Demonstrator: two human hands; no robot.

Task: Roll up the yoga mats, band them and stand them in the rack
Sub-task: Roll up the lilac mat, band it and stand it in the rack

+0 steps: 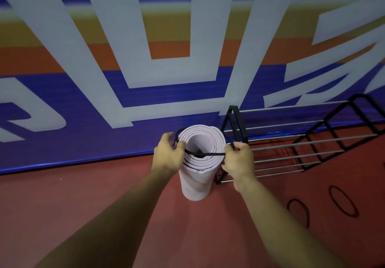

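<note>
two bare forearms enter from the near edge and converge toward the middle of the view. left hand (169, 155) sits at the left side of the top of a rolled pale lilac foam yoga mat (195, 182), fingers curled closed around a thin black elastic band (205, 154); thumb and forefinger pinch the band against the mat's upper left rim. right hand (239, 161) sits at the right side of the same rim, also closed, pinching the other end of the band.

band is stretched taut between the two hands, running straight across the open end of the roll, with a small knot or twist near the centre. a further part of the band curves round the far left of the rim, behind the left hand. it lies at the top of the mat, not down around the body.

mat stands upright on its end on the dull red floor (104, 205), spiral layers visible from above, between the two hands and touching both.

just right of the mat, a black metal rack with silver horizontal rods (291, 142) stands on the floor, its near end frame close beside the right hand. mat is outside the rack.

two loose black band loops (343, 201) lie on the floor, near right. far side: a blue, orange and white printed wall banner (166, 38).
</note>
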